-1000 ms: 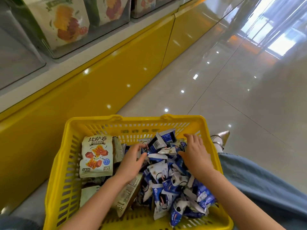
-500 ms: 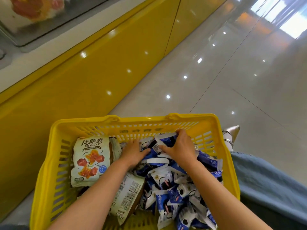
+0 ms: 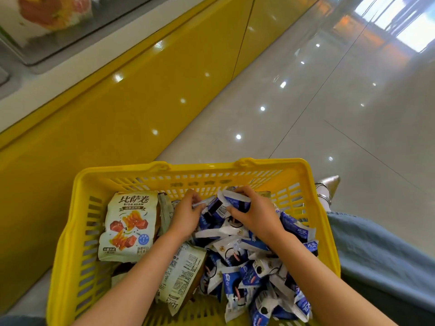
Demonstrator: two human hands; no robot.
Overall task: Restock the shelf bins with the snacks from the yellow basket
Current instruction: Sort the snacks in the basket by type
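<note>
both hands grip blue packets (image 3: 237, 252) heaped at the basket's (image 3: 70, 243) 3 o'clock side: left hand (image 3: 186, 214), right hand (image 3: 253, 214); bare floor (image 3: 329, 118) toward 1 o'clock.

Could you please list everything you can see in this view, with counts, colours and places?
yellow basket: one, yellow, bottom centre.
small packets: many, blue and white, heaped in the basket's right half.
cream snack bag: one, cream with orange print, face up at the basket's left.
second cream bag: one, cream, back up, left of the heap.
shelf base: one, yellow, along the left.
shelf bin: one, clear, top left.
floor: glossy grey tiles, right.
shoe: one, gold, right of the basket.
blue garment: one, blue-grey, lower right.
left hand: one, gripping small packets in the heap.
right hand: one, gripping small packets beside it.
</note>
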